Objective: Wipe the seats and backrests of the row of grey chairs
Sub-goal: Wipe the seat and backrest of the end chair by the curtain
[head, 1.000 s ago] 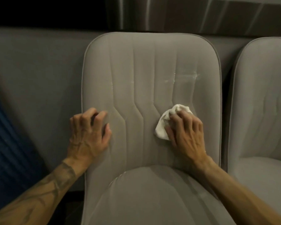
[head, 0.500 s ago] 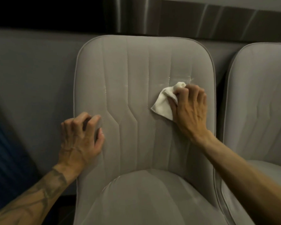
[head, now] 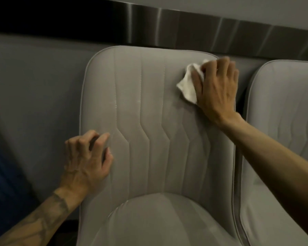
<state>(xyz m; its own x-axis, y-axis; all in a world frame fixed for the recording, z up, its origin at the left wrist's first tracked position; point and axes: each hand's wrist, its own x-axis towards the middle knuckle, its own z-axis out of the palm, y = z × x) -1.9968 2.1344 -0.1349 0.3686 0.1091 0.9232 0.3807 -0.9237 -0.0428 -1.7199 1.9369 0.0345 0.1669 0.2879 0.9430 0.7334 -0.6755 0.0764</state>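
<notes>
cloth (head: 188, 87) under the right hand (head: 216, 89) at the upper right corner of the backrest (head: 149, 103), left hand (head: 86, 162) lower on its left edge, seat (head: 158, 221) below in front, second chair (head: 283, 121) just beside on the right, wall (head: 34, 86) behind both, metal strip (head: 185, 27) above

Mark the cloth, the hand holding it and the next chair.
white cloth (head: 186, 89), head view, bare lower part.
right hand (head: 216, 87), head view, back of hand.
next chair (head: 281, 96), head view, its backrest.
</notes>
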